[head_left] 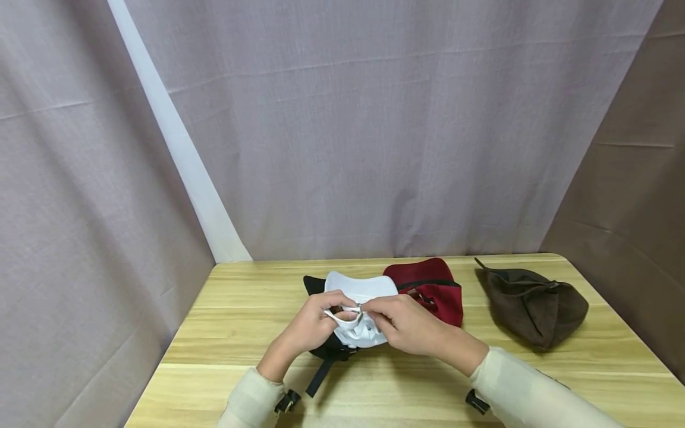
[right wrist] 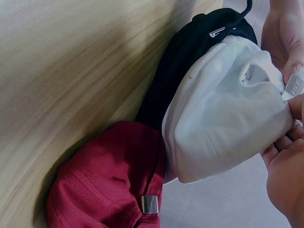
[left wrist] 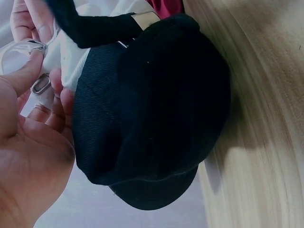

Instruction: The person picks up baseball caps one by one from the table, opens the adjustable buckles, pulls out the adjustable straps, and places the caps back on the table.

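Observation:
A white baseball cap (head_left: 360, 286) lies brim-away in front of me, over part of a black cap (left wrist: 166, 104). My left hand (head_left: 313, 324) pinches the white cap's back strap (left wrist: 47, 97), which loops up between the fingers. A metal eyelet (left wrist: 42, 84) shows on that strap. From the other side, my right hand (head_left: 409, 326) pinches the strap where it meets the crown, its fingertips right by the left hand's. In the right wrist view a silver buckle (right wrist: 295, 86) with raised lettering sits between the two hands. Fingers partly hide the strap's end.
Right of the white cap lies a red cap (head_left: 423, 272) with a metal buckle (right wrist: 149, 204). A dark brown cap (head_left: 535, 306) rests farther right on the wooden table (head_left: 230, 333). The black cap's strap (head_left: 320, 379) trails toward me. Grey curtains (head_left: 342, 148) hang behind.

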